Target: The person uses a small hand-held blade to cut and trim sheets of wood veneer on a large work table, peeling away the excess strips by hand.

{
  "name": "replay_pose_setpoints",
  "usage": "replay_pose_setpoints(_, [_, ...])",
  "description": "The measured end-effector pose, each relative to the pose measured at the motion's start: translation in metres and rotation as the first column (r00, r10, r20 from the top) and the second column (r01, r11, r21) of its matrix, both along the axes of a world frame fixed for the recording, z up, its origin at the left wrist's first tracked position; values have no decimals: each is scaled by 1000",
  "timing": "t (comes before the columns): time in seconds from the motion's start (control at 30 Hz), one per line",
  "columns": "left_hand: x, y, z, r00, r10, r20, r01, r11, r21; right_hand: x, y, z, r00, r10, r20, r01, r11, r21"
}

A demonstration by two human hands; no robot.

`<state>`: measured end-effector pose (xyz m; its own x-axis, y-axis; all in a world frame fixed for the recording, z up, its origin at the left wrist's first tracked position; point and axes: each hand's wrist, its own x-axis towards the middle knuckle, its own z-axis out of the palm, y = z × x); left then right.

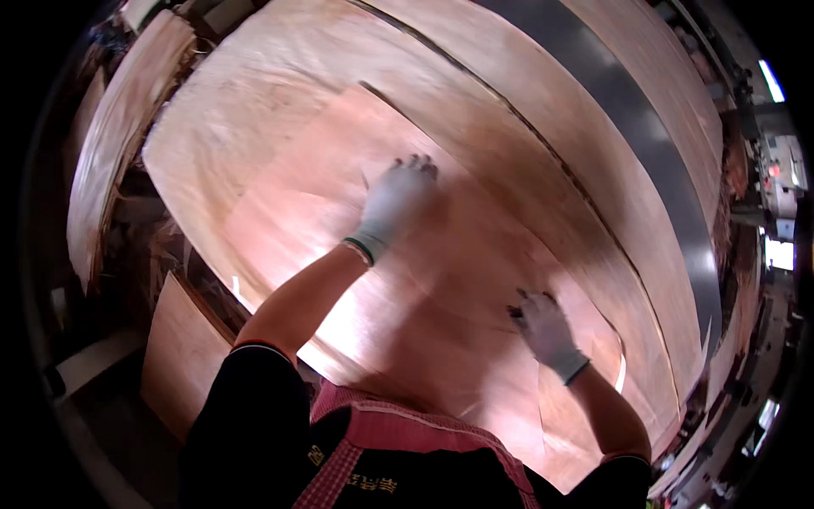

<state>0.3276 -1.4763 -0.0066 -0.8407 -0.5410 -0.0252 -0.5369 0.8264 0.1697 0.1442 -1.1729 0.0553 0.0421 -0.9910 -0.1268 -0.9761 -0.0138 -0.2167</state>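
Observation:
A thin, pinkish wood veneer sheet (297,204) lies across a larger, paler veneer sheet (212,110) in front of me. My left hand (394,204), in a pale work glove with a green cuff edge, rests on the pinkish sheet near its far edge, fingers spread. Farther right and nearer to me, my right hand (547,331) wears a similar glove with dark fingertips. Its fingers are stretched out over the sheet, close to the right edge. Neither hand holds anything that I can see. A narrow pale gap (621,373) shows beside the sheet's right edge.
Beyond a dark seam, a long dark grey strip (653,127) curves across more pale wood. At the left stands a bundle of veneer sheets (123,144) with ragged edges. A wooden panel (180,356) leans at the lower left, near torn scraps.

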Motion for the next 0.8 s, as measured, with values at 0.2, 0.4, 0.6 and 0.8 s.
replay_pose_setpoints(0.2, [75, -141, -30, 873, 197, -447, -152, 979, 135, -16, -115, -31, 942, -302, -146, 311, 949, 41])
replay_pose_setpoints(0.4, [64, -150, -20, 885, 242, -397, -161, 960, 227, 75, -363, -72, 996, -78, -37, 72, 987, -143])
replay_pose_setpoints(0.6, [88, -157, -60, 856, 108, -506, -63, 992, 106, 72, -350, -64, 976, 117, -183, -117, 993, 13])
replay_pose_setpoints(0.8, [34, -97, -15, 952, 306, 16, -306, 945, 119, -43, -134, -57, 938, -208, -277, 271, 939, 211])
